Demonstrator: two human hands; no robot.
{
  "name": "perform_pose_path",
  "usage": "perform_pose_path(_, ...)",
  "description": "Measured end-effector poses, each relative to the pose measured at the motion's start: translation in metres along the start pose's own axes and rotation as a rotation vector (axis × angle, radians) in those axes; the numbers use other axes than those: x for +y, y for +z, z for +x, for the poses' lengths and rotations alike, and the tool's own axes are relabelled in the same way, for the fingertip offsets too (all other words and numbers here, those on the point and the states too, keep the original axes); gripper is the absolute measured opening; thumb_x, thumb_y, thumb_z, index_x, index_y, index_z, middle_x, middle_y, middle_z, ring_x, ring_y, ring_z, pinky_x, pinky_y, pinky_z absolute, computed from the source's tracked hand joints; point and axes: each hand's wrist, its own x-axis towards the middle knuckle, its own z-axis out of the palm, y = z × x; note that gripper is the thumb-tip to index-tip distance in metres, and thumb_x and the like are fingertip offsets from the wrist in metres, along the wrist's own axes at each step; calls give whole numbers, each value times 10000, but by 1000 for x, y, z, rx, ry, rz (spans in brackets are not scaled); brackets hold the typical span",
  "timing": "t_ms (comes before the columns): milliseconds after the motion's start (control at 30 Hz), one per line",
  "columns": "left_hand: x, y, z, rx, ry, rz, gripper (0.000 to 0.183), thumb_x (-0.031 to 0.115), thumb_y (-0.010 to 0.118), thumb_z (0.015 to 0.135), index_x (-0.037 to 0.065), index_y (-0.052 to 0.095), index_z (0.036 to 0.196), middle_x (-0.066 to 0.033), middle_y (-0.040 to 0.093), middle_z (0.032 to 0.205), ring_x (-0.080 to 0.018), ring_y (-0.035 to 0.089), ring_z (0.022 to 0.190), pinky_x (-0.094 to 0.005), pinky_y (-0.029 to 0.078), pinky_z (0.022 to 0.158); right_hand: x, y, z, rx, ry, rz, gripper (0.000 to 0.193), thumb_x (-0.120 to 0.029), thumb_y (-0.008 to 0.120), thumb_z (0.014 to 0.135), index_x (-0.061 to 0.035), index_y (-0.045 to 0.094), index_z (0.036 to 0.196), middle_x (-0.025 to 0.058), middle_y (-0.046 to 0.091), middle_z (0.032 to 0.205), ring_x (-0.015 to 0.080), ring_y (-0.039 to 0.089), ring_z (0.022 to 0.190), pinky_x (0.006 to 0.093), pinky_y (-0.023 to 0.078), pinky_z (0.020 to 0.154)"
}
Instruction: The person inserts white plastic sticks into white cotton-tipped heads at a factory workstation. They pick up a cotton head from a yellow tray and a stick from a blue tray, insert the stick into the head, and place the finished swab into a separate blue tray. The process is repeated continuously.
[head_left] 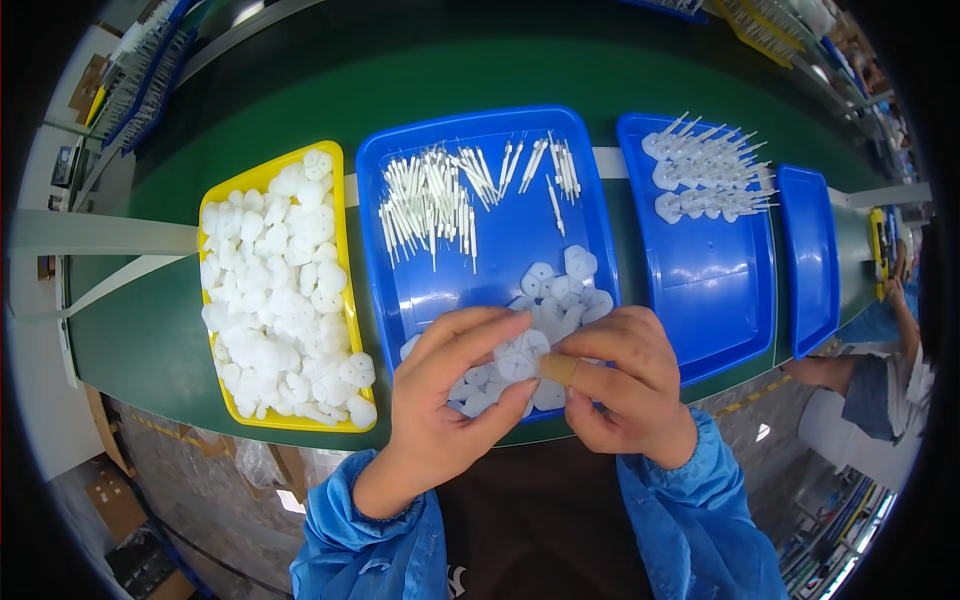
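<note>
Above the near edge of the middle blue tray (410,285), my left hand (430,400) pinches a translucent white plastic disc (521,355) between thumb and fingers. My right hand (630,385) meets the disc's right side, its thumb and index fingertip closed at the edge. Whether a smaller part sits between those right fingertips is hidden. Loose discs of the same kind (578,264) lie beneath and behind both hands. Toward the tray's far side are many thin white rods (430,200) with metal tips, some bunched, some apart.
On the left, a yellow tray (346,230) is heaped with white discs (270,300). The right blue tray (710,290) carries rows of discs with rods standing out of them (705,175). Another blue tray (812,260) lies beyond, on the green table (450,80). A person's arm (908,315) shows far right.
</note>
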Motion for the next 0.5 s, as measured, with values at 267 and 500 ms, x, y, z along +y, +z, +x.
perform_pose_path(267,1,3,1,-54,0,-33,571,-30,867,870,45,743,1423,-165,730,1347,-299,737,1168,-361,585,999,0,-5,5,-46,36,-135,494,-6,774,716,-137,840,1187,34,746,1105,254,708,888,407,525,792)
perform_pose_path(500,-21,-15,-2,-98,78,-102,375,9,760,1002,16,768,1378,-166,725,1385,-276,735,1177,-344,584,992,30,-19,24,-87,19,-344,362,-8,806,781,-112,817,1127,46,752,1093,248,716,932,412,516,842)
